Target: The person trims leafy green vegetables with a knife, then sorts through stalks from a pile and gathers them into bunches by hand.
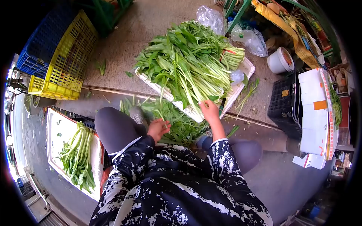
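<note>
A big heap of long-stemmed leafy greens point(181, 64) lies on a white foam tray point(247, 69) in front of me. My right hand point(210, 111) is closed at the stem ends by the tray's near edge, its fingertips pinched on a green stem. Lower and to the left, my left hand point(158, 129) has its fingers curled together around something too small to make out. Beneath and between my hands, loose leaves and stems point(181, 124) are piled on the ground between my feet. A bundle with a red band point(233, 56) rests at the heap's right side.
Another foam box point(54, 128) with greens point(79, 154) stands at the left. Yellow point(69, 52) and blue crates point(41, 41) are at the upper left. To the right are a white bucket point(279, 61), a black crate point(281, 105), stacked foam boxes point(315, 113) and plastic bags point(254, 41).
</note>
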The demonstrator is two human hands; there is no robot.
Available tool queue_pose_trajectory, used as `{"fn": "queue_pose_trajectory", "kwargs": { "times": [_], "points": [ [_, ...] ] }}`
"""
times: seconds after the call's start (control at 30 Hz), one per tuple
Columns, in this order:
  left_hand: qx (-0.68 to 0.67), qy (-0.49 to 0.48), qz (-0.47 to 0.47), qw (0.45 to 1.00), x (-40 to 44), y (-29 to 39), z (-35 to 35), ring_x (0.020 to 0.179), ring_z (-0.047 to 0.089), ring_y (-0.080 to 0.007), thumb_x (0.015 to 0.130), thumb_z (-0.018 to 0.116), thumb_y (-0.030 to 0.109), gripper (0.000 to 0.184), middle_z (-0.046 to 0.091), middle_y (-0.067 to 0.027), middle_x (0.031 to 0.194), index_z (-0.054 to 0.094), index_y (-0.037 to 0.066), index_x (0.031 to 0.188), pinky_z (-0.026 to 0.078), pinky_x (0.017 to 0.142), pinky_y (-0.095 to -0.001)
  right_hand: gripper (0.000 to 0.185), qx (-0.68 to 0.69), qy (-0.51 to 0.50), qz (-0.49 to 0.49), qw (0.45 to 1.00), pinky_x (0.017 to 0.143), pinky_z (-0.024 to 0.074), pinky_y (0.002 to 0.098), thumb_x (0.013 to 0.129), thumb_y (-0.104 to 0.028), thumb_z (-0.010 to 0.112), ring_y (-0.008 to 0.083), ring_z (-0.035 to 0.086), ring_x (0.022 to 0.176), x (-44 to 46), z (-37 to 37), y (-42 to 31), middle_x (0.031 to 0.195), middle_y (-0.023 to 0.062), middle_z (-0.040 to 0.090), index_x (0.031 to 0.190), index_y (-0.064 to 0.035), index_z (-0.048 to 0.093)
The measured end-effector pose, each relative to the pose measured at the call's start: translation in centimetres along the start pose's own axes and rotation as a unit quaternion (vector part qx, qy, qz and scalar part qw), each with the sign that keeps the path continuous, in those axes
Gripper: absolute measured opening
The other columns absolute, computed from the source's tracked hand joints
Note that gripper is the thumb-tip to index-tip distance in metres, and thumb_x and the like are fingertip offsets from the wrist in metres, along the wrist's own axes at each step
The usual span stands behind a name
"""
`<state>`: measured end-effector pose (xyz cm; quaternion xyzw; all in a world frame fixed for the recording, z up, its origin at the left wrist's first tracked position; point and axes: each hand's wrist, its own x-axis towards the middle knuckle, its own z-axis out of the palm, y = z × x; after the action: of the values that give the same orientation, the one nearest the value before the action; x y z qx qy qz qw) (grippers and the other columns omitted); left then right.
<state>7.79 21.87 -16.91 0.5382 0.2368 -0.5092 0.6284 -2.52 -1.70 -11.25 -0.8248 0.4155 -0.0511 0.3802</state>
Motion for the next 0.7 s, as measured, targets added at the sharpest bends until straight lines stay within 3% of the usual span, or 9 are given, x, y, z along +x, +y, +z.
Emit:
{"fn": "queue_pose_trajectory", "kwargs": {
  "times": [0.03,0.13,0.27,0.3,0.33,0.4,0.43,0.57,0.7],
  "points": [
    [0.001,-0.019,-0.005,1.000,0.3,-0.1,0.0,0.099,0.055,-0.0300,0.084,0.052,0.005,0.034,0.053,-0.0139,0.108,0.037,0.006,0.114,0.050,0.076,-0.0390,0.044,0.032,0.005,0.002,0.999,0.074,0.0456,0.0380,0.079,-0.041,0.059,0.0339,0.059,0.086,0.0,-0.2,0.1,0.092,0.0205,0.062,0.099,-0.0013,0.060],
    [0.034,-0.003,-0.005,0.999,0.0,-0.4,0.7,0.114,0.043,-0.0336,0.082,0.055,0.006,0.051,0.042,-0.0171,0.122,0.029,0.004,0.126,0.049,0.080,-0.0425,0.041,-0.033,0.059,-0.017,0.998,0.073,0.0457,0.0387,0.081,-0.041,0.057,0.0336,0.060,0.083,-0.4,-1.5,-1.0,0.086,0.0193,0.063,0.097,-0.0038,0.061],
    [0.053,0.008,-0.005,0.999,-1.2,0.2,1.5,0.121,0.032,-0.0359,0.080,0.059,0.008,0.060,0.030,-0.0179,0.131,0.026,0.003,0.131,0.048,0.082,-0.0451,0.038,-0.020,0.088,-0.028,0.996,0.068,0.0457,0.0396,0.082,-0.039,0.056,0.0336,0.060,0.076,-1.1,-2.7,-2.6,0.081,0.0181,0.063,0.093,-0.0038,0.061],
    [0.078,0.003,0.007,0.997,-1.8,0.4,1.7,0.119,0.036,-0.0342,0.081,0.058,0.009,0.055,0.033,-0.0168,0.130,0.031,0.002,0.129,0.049,0.082,-0.0433,0.034,0.059,0.084,-0.013,0.995,0.058,0.0459,0.0340,0.084,-0.034,0.056,0.0255,0.060,0.061,-1.2,-2.3,-2.9,0.070,0.0137,0.062,0.094,-0.0015,0.059],
    [0.103,-0.002,0.020,0.994,-2.3,0.7,2.1,0.116,0.039,-0.0326,0.082,0.058,0.011,0.050,0.036,-0.0158,0.129,0.035,0.001,0.126,0.049,0.081,-0.0416,0.034,0.060,0.084,-0.013,0.995,0.058,0.0459,0.0340,0.084,-0.034,0.056,0.0255,0.060,0.061,-1.4,-2.4,-3.1,0.070,0.0137,0.062,0.094,-0.0015,0.059],
    [0.111,-0.042,0.041,0.992,-2.8,1.5,3.1,0.110,0.045,-0.0301,0.083,0.057,0.013,0.045,0.042,-0.0139,0.124,0.039,0.002,0.124,0.049,0.078,-0.0394,0.031,0.271,0.025,0.052,0.961,0.049,0.0423,0.0257,0.086,-0.029,0.055,0.0135,0.053,0.050,-2.6,-2.4,-4.0,0.061,0.0071,0.056,0.094,0.0016,0.057],
    [0.117,-0.081,0.062,0.988,-3.0,2.0,3.8,0.105,0.050,-0.0277,0.085,0.056,0.016,0.041,0.048,-0.0121,0.119,0.043,0.003,0.121,0.050,0.076,-0.0373,0.027,0.305,0.030,0.042,0.951,0.045,0.0389,0.0210,0.088,-0.023,0.054,0.0070,0.047,0.048,-2.9,-1.6,-3.7,0.058,0.0022,0.051,0.096,0.0029,0.054],
    [0.112,-0.129,0.117,0.978,-3.8,4.1,8.5,0.092,0.057,-0.0229,0.087,0.054,0.022,0.037,0.056,-0.0077,0.105,0.046,0.005,0.118,0.050,0.069,-0.0322,0.025,0.399,0.015,0.021,0.917,0.045,0.0396,0.0209,0.087,-0.020,0.054,0.0074,0.048,0.049,-4.7,1.0,-3.6,0.062,0.0021,0.053,0.099,0.0010,0.051],
    [0.061,-0.110,0.151,0.980,-4.2,5.3,11.8,0.081,0.057,-0.0188,0.084,0.061,0.023,0.038,0.057,-0.0076,0.099,0.048,0.004,0.114,0.049,0.057,-0.0277,0.018,0.382,-0.008,0.015,0.924,0.047,0.0407,0.0199,0.087,-0.014,0.055,0.0069,0.048,0.052,-7.1,2.6,-4.5,0.065,0.0015,0.053,0.097,0.0002,0.051]
  ]
}}
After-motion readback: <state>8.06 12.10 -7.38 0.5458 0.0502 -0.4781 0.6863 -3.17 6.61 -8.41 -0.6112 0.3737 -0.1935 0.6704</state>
